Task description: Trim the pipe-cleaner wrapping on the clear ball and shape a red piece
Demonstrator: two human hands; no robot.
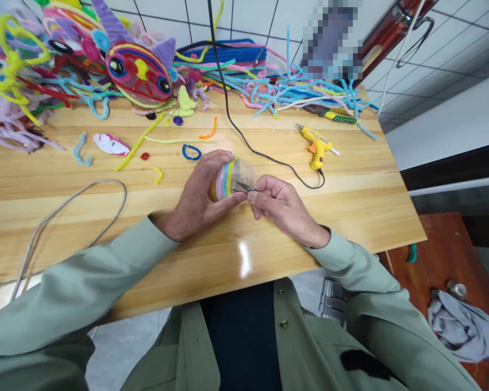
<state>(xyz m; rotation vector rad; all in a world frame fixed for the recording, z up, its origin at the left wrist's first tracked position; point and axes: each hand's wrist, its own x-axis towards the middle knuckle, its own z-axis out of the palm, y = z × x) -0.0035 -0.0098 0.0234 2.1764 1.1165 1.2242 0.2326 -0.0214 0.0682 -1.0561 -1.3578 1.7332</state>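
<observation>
Near the middle of the table, my left hand (204,190) is wrapped round a clear, rounded plastic piece (227,179) banded with fuzzy yellow, blue and lilac pipe cleaners. Part of it hides behind my fingers. My right hand (279,202) pinches a small pointed metal tool (244,187), its tip against or just in front of the clear end; I cannot tell if it is tweezers or scissors. A blue pipe-cleaner loop (191,152) lies just beyond my left hand.
A yellow glue gun (317,145) lies at right, its black cord (248,142) crossing the table. Heaped pipe cleaners (269,92) and a colourful horned fish-like figure (140,73) line the back. A grey cable (61,209) loops at left. Green-handled pliers (340,117) lie behind the glue gun.
</observation>
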